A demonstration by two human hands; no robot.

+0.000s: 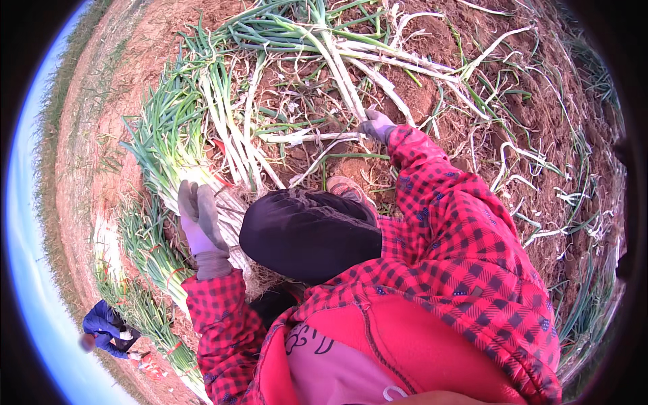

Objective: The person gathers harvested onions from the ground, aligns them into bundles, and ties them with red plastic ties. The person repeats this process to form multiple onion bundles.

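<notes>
My left hand [200, 217], in a grey and lilac glove, is held flat with its fingers raised beside a large pile of green onions [174, 147]; nothing shows in it. At the upper middle, my right hand [377, 125], also gloved, has its fingers at the lower end of long white onion stalks [344, 81]. Whether it grips them is not plain. Several separate onions [235, 136] lie between the two hands, with their roots near my dark-trousered knee. A red strap [221, 180] shows under the pile.
Tied onion bundles [152, 253] lie in a row at the left, some with red bands. Beyond them a co-worker [109, 329] in blue bends over red material [150, 367]. Loose stalks and peeled leaves [531, 157] litter the brown soil at the right. My shoe [349, 188] is beside my knee.
</notes>
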